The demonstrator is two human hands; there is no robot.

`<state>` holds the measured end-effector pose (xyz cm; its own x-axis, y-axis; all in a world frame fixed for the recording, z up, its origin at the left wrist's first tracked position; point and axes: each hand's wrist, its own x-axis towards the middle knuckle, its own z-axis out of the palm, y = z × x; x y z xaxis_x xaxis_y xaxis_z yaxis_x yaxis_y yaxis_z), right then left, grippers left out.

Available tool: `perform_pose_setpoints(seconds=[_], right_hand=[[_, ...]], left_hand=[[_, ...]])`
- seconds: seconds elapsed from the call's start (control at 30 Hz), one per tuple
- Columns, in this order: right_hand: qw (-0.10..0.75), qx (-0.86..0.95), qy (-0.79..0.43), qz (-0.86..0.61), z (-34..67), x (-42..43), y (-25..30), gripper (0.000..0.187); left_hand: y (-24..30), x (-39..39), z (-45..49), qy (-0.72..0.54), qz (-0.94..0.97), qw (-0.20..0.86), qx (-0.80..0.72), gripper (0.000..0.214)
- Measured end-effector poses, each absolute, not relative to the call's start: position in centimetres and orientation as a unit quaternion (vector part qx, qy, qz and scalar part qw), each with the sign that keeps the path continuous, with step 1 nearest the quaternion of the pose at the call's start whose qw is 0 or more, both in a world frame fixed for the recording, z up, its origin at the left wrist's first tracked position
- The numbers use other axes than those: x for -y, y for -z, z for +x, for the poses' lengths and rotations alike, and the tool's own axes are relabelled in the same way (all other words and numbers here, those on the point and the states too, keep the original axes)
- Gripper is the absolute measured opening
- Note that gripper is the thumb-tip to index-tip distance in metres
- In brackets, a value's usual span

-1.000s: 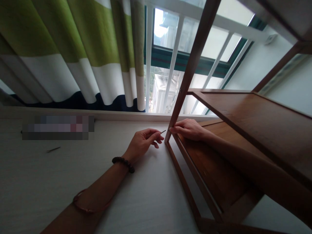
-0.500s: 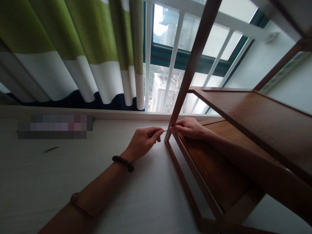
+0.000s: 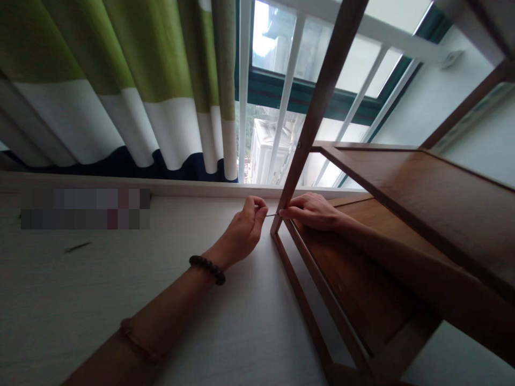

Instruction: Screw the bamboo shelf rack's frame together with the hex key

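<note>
My left hand (image 3: 244, 230), with a dark bead bracelet at its wrist, pinches a thin metal hex key (image 3: 271, 215). Its far end meets the post (image 3: 311, 120) of a brown wooden shelf rack near the foot. My right hand (image 3: 311, 210) reaches in from the right over the lower shelf board (image 3: 338, 252) and grips that post, its fingertips right by the key's tip. The key's other end is hidden in my left fingers. Higher on the post a small bolt head (image 3: 299, 145) shows.
A small thin metal piece (image 3: 77, 247) lies on the pale floor (image 3: 100, 289) at left, near a blurred-out flat item (image 3: 84, 209). Behind are a green, white and navy curtain (image 3: 161, 107) and a white window railing (image 3: 286, 91). An upper shelf board (image 3: 454, 182) juts out at right.
My left hand has turned, its fingers now curled more upright around the key, and more of the key shows. My right hand stays on the post.
</note>
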<state>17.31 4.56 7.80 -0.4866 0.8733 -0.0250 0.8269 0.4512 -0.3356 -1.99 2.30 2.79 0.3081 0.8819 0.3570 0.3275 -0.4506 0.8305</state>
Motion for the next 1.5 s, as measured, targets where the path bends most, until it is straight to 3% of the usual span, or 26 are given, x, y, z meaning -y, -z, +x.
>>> perform_pose_setpoints(seconds=[0.2,0.4,0.6,0.67,0.8,0.93,1.03,1.23,1.5], right_hand=[[0.073,0.852,-0.13,-0.502,17.1,-4.4,-7.7,0.05],[0.069,0.856,-0.111,-0.501,16.7,-4.4,-7.6,0.049],[0.069,0.863,-0.101,-0.49,16.8,-4.5,-7.3,0.047],[0.069,0.865,-0.103,-0.487,16.9,-4.5,-7.3,0.046],[0.068,0.862,-0.1,-0.492,16.8,-4.5,-7.4,0.047],[0.063,0.859,-0.105,-0.497,16.7,-4.4,-7.5,0.049],[0.066,0.86,-0.103,-0.495,16.8,-4.3,-7.5,0.052],[0.062,0.862,-0.1,-0.494,16.9,-4.4,-7.5,0.052],[0.065,0.866,-0.094,-0.487,16.9,-4.4,-7.3,0.053]], left_hand=[[-2.5,-1.9,-1.6,-0.427,0.708,0.373,-0.421,0.012],[-2.9,-1.5,-1.5,-0.413,0.746,0.288,-0.436,0.013],[-1.9,-2.9,-2.5,-0.399,0.853,0.136,-0.307,0.012],[-1.6,-3.2,-2.6,-0.411,0.859,0.139,-0.274,0.012],[-1.6,-2.4,-2.1,-0.468,0.772,0.302,-0.307,0.013],[-2.0,-1.3,-0.9,-0.532,0.562,0.551,-0.313,0.033],[-2.4,-1.1,-0.2,-0.535,0.411,0.675,-0.3,0.045],[-3.5,-1.3,-0.3,-0.51,0.257,0.764,-0.3,0.036],[-4.1,-1.3,-1.4,-0.439,0.218,0.837,-0.242,0.024]])
